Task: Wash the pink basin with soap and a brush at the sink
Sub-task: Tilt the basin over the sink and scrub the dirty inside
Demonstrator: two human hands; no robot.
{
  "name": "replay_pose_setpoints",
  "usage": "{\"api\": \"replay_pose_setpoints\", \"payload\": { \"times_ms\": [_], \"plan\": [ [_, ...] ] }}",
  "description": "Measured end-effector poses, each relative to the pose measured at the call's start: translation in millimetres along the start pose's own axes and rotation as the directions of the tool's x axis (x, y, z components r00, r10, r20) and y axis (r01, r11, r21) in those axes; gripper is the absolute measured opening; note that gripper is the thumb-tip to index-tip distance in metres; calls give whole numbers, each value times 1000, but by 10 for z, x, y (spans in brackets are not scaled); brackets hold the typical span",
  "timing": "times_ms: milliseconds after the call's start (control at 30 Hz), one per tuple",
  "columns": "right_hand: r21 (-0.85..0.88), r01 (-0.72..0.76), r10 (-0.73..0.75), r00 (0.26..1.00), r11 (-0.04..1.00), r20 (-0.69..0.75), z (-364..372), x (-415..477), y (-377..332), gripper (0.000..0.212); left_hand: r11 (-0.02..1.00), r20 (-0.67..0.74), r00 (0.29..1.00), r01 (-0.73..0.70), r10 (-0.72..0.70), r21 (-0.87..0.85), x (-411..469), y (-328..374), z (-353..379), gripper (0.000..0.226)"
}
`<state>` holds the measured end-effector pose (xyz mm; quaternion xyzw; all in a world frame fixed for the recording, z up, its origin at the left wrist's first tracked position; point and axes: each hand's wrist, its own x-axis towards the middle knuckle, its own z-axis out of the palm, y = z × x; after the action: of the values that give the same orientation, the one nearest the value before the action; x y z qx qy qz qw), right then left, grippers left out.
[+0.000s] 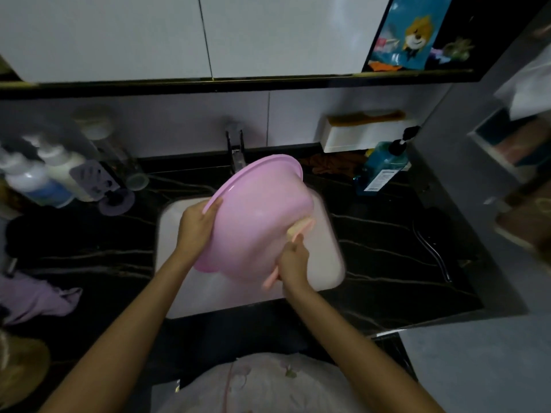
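Observation:
The pink basin [253, 216] is tilted on its side above the white sink [176, 234], its outer wall and bottom turned toward me. My left hand [198, 222] grips its rim on the left side. My right hand [293, 259] holds the pale pink handle of a brush [301, 228], whose head presses against the basin's underside at the right. The brush is blurred. The tap [237, 153] stands behind the basin, partly hidden by its rim.
A dark marbled counter [387, 248] surrounds the sink. White pump bottles [44, 174] and a purple holder stand at the left, a blue pump bottle [384, 165] at the right back. A lilac cloth [38, 296] lies front left. A white wall box [366, 135] holds a comb.

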<state>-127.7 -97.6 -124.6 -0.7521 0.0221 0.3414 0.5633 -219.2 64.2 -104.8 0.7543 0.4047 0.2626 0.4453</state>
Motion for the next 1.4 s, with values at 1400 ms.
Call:
{"api": "replay_pose_setpoints", "payload": {
  "times_ms": [1400],
  "plan": [
    [-360, -151, 305, 854, 921, 422, 144, -619, -255, 53, 997, -57, 996, 60, -63, -45, 25, 37, -63, 45]
  ]
}}
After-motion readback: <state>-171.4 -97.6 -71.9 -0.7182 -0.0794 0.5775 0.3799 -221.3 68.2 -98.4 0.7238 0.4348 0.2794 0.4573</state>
